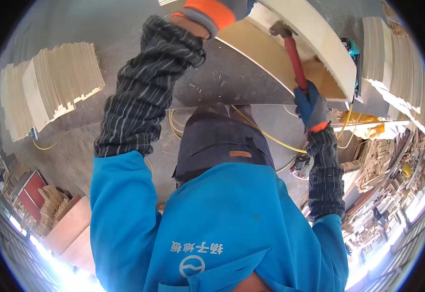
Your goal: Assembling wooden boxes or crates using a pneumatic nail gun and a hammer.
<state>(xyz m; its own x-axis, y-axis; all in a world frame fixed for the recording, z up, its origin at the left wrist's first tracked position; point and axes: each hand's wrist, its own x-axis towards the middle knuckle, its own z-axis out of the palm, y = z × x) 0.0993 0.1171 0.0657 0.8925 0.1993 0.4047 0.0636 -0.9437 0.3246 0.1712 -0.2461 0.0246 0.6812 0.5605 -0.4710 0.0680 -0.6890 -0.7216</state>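
Observation:
My right hand (311,104), in a blue and grey glove with an orange cuff, is closed round the lower end of a hammer's red handle (294,57). The dark metal hammer head (281,29) is over the inside of a pale wooden box-like frame (322,36), beside its curved-looking side board. At the top edge of the view is my left hand (215,13), in an orange and grey glove, by the frame's far left part. Its fingers are mostly cut off by the picture's edge, so their grip is hidden.
Stacks of thin wooden strips stand on the dark worktable (173,90) at left (66,73) and right (392,63). Several small metal fasteners (198,90) lie near its front edge. A teal tool (352,51) sits behind the frame. Yellow hoses (275,138) hang below; wood scraps (378,165) pile up at right.

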